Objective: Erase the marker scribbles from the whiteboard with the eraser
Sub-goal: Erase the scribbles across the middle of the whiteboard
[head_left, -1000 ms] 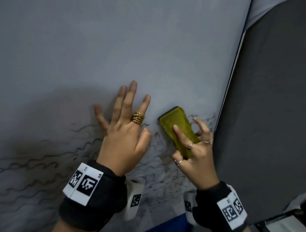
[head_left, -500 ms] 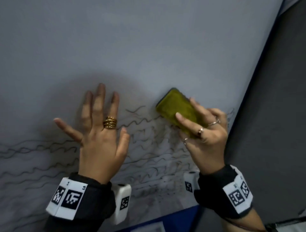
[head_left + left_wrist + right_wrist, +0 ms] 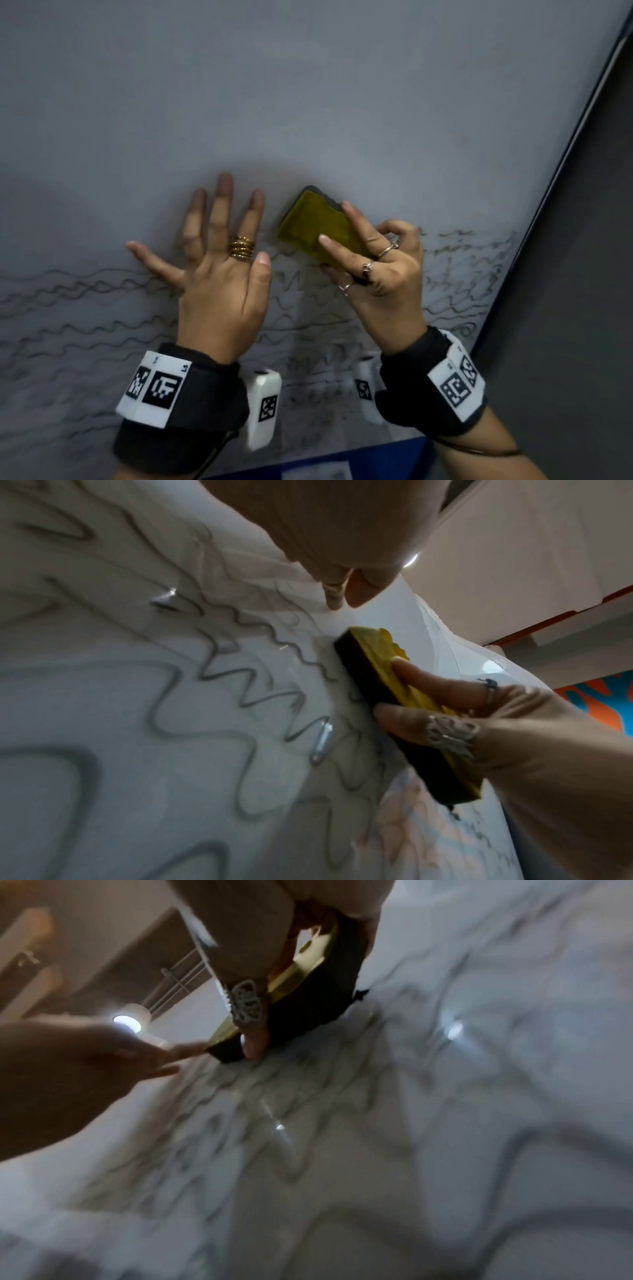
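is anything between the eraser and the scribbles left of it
Yes: the left hand lies spread flat on the whiteboard, covering scribbles just left of the eraser that the right hand grips.

A: State the finish of the whiteboard (image 3: 103, 696).

B: Smooth and glossy; it returns small bright glints of light in both wrist views. The marker scribbles (image 3: 102, 329) lie on it as thin, matt grey-black lines, smudged in places.

A: And the eraser (image 3: 318, 226)?

B: Two layers. The back is a fuzzy, felt-like yellow-green cloth; below it sits a matt black pad, foam-like, set against the board.

A: Other items?

B: The stacked ring (image 3: 241, 247) is polished gold-coloured metal. The wrist bands (image 3: 191, 435) are matt dark cloth carrying smooth white printed tags.
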A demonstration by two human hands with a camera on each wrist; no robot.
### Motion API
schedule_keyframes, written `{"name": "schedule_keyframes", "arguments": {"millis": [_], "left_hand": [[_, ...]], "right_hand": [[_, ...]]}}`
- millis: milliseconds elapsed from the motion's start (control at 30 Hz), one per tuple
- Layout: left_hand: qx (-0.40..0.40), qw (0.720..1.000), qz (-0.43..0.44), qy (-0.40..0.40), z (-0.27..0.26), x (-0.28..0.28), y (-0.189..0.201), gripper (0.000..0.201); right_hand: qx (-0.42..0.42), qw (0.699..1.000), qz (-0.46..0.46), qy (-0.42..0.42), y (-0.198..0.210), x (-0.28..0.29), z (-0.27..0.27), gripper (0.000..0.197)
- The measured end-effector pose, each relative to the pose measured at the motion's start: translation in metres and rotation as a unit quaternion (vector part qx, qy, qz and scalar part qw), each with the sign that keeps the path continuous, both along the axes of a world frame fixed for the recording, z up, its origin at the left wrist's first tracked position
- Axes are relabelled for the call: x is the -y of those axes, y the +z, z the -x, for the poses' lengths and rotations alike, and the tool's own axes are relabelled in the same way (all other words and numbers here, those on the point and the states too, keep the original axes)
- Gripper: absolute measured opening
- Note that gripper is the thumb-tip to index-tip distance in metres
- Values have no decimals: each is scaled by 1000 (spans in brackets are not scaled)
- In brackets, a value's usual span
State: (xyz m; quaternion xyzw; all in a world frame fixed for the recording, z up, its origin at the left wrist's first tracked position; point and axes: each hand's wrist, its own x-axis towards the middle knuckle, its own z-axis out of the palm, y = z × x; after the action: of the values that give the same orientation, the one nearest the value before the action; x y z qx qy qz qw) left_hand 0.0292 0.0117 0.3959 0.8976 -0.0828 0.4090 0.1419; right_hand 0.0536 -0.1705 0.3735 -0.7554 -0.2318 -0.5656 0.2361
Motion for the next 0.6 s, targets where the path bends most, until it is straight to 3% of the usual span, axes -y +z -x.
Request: {"name": "schedule_keyframes", "arguments": {"millis": [133, 267, 333, 400, 500, 600], "left_hand": [[23, 1000, 12, -9, 3, -4, -1, 52], [86, 990, 6, -113, 10, -4, -9, 45], [112, 981, 54, -150, 17, 6, -12, 35], [116, 977, 112, -141, 23, 18, -11, 31], [116, 977, 131, -124, 25, 30, -7, 33], [113, 978, 127, -122, 25, 39, -12, 33]], "right_hand": [[14, 999, 49, -10, -8, -12, 0, 31], [26, 999, 31, -2, -4, 6, 1, 28], [23, 1000, 14, -2, -11, -3, 2, 32], [2, 1000, 13, 11, -23, -14, 5, 40], [-44, 998, 49, 19, -29, -12, 10, 57], [-22, 999, 39, 3, -16, 9, 17, 45]]}}
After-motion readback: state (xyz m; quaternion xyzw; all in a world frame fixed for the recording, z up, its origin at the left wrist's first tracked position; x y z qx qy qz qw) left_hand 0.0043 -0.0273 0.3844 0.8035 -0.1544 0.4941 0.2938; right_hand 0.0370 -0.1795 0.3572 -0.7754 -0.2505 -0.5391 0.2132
